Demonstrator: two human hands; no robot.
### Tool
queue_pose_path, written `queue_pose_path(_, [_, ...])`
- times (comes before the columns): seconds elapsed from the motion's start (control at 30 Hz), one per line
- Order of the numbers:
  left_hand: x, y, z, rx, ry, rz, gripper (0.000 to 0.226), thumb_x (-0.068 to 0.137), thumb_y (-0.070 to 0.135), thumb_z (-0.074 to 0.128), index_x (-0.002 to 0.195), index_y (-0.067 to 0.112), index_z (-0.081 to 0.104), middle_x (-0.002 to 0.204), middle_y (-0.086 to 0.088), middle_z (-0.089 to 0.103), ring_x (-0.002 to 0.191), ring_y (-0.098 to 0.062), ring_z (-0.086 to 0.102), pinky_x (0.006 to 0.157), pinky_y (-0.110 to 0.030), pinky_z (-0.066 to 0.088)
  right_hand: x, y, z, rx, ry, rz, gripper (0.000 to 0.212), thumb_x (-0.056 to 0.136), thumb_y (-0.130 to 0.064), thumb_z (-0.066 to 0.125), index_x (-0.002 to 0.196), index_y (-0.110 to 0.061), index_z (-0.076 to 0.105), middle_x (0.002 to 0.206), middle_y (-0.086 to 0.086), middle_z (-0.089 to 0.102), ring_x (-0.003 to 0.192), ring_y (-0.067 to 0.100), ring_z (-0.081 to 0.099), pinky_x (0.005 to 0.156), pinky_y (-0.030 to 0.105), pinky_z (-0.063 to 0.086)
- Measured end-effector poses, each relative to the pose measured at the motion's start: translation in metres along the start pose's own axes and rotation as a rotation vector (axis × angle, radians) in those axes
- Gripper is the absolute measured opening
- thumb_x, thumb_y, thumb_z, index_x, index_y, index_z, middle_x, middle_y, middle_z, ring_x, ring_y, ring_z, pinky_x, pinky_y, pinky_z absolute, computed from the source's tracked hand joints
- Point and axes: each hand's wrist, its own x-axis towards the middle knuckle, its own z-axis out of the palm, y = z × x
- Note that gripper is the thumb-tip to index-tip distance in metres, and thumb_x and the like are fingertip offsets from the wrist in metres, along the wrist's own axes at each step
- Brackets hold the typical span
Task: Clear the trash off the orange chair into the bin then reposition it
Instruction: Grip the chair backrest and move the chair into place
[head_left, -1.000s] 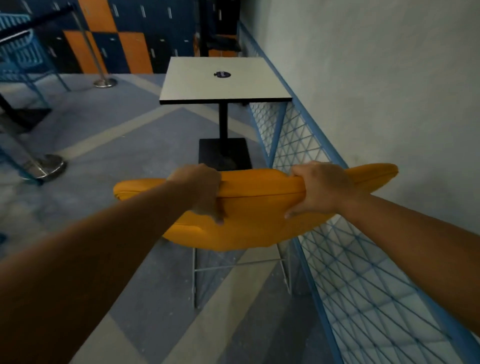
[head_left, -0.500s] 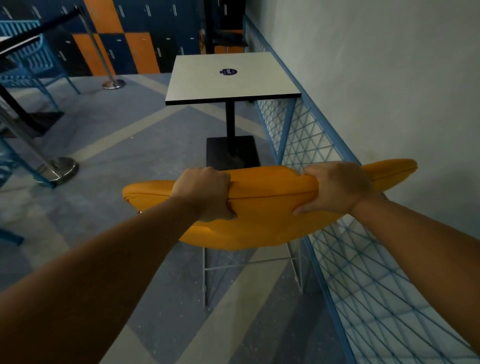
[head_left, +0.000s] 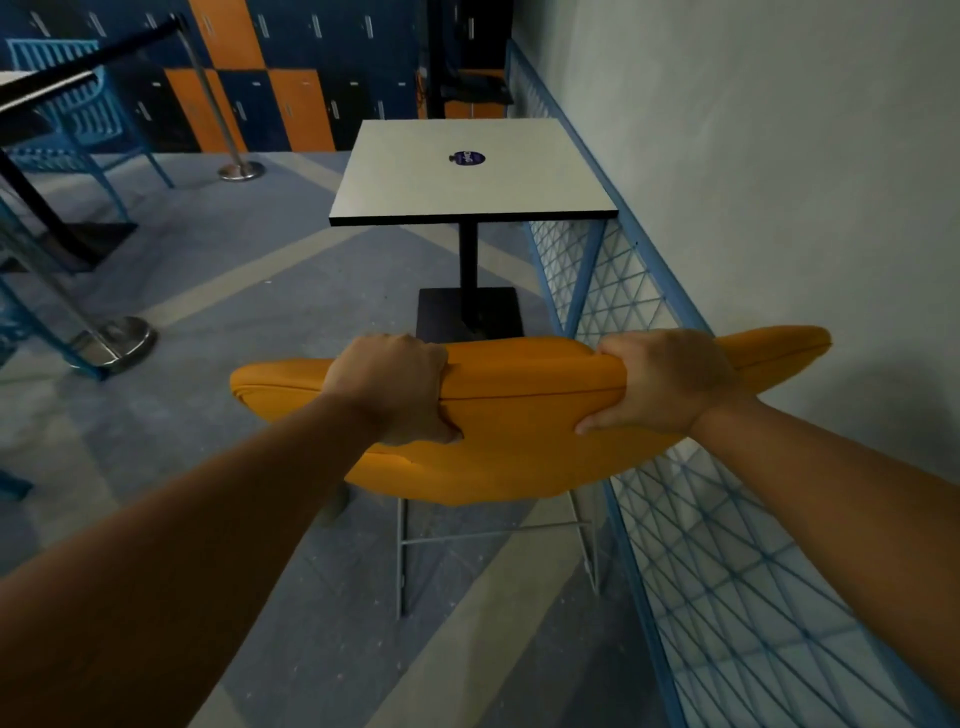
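On the chair's top edge: we've got both hands clamped. Left hand (head_left: 390, 393) wraps the backrest left of centre, fingers over the far side, thumb tucked against the near face. Right hand (head_left: 662, 383) grips it right of centre, same way, thumb pressed low on the near face. Chair (head_left: 519, 415) is orange, padded, directly in front of us, between the two hands and spreading past each; its right tip reaches close to the wall (head_left: 779, 156). Thin metal legs (head_left: 401, 561) show below the shell on the floor (head_left: 234, 291). Seat is hidden behind the backrest. Just right of it, a blue mesh bench (head_left: 727, 545) runs along the wall. Beyond the chair, a square white table (head_left: 457, 197) on a black pedestal, small round sticker (head_left: 467, 157) on top. Far left: stanchion (head_left: 111, 338). Lockers (head_left: 291, 78) at the back.
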Motion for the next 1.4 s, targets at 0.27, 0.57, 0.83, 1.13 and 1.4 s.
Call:
queue_pose_path(0.27, [0.071, -0.024, -0.001, -0.004, 0.011, -0.047, 0.065, 0.059, 0.081, 0.062, 0.099, 0.03, 0.055, 0.084, 0.007, 0.063, 0.074, -0.015, 0.059, 0.07, -0.033, 0.052, 0.072, 0.036, 0.01, 0.028, 0.008, -0.037, 0.065, 0.049, -0.085, 0.065, 0.082, -0.03, 0.05, 0.075, -0.006, 0.06, 0.065, 0.019, 0.058, 0.061, 0.028, 0.038])
queue_pose_path(0.57, [0.154, -0.063, 0.002, 0.009, 0.044, -0.041, 0.066, 0.058, 0.082, 0.061, 0.096, 0.029, 0.055, 0.079, 0.007, 0.062, 0.07, -0.015, 0.058, 0.069, -0.033, 0.053, 0.158, 0.068, 0.021, 0.009, 0.012, 0.0, 0.07, 0.048, -0.088, 0.061, 0.085, -0.03, 0.054, 0.077, -0.005, 0.062, 0.066, 0.018, 0.058, 0.061, 0.028, 0.041])
queue_pose_path(0.83, [0.221, -0.101, 0.0, 0.019, 0.048, 0.017, 0.061, 0.062, 0.079, 0.062, 0.095, 0.028, 0.053, 0.076, 0.008, 0.058, 0.066, -0.012, 0.055, 0.063, -0.028, 0.046, 0.227, 0.088, 0.028, 0.014, 0.038, 0.034, 0.075, 0.046, -0.09, 0.053, 0.09, -0.03, 0.058, 0.085, -0.002, 0.067, 0.07, 0.02, 0.06, 0.065, 0.029, 0.041])
queue_pose_path(1.13, [0.286, -0.145, 0.003, 0.003, 0.023, 0.01, 0.065, 0.06, 0.079, 0.063, 0.101, 0.029, 0.055, 0.081, 0.007, 0.062, 0.07, -0.014, 0.058, 0.067, -0.03, 0.051, 0.298, 0.101, 0.039, -0.006, 0.016, 0.037, 0.078, 0.047, -0.092, 0.052, 0.089, -0.026, 0.058, 0.083, 0.0, 0.067, 0.068, 0.019, 0.059, 0.065, 0.033, 0.049])
queue_pose_path(1.4, [0.365, -0.173, 0.003, 0.013, 0.041, -0.011, 0.065, 0.057, 0.081, 0.063, 0.095, 0.03, 0.057, 0.079, 0.008, 0.063, 0.067, -0.014, 0.058, 0.065, -0.031, 0.053, 0.376, 0.139, 0.048, -0.005, -0.002, 0.036, 0.074, 0.048, -0.088, 0.06, 0.091, -0.028, 0.059, 0.086, -0.002, 0.066, 0.072, 0.019, 0.06, 0.066, 0.033, 0.05])
